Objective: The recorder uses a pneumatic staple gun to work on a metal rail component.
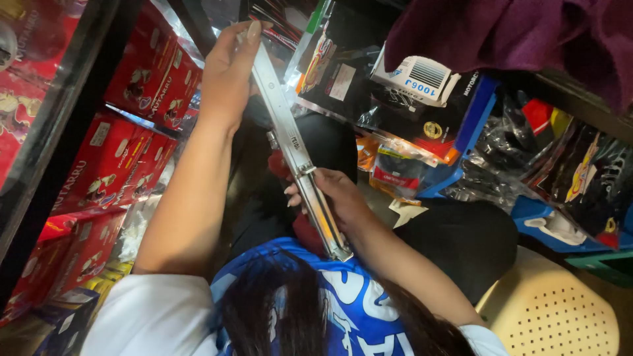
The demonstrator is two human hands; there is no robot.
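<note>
I see my left grip (227,72) and right grip (333,198) both closed on a long metal stapler (295,151); red boxes (125,165) crowd left, packaged parts (395,171) right, its lower end half hidden.

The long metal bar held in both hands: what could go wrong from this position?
The metal bar is held only at its far end by the left hand and near its middle by the right hand, so its near end could swing into the person's chest. Its far end sits close to the packaged goods and red boxes, which it might knock. The right hand's fingers could be pinched at the bracket.
</note>
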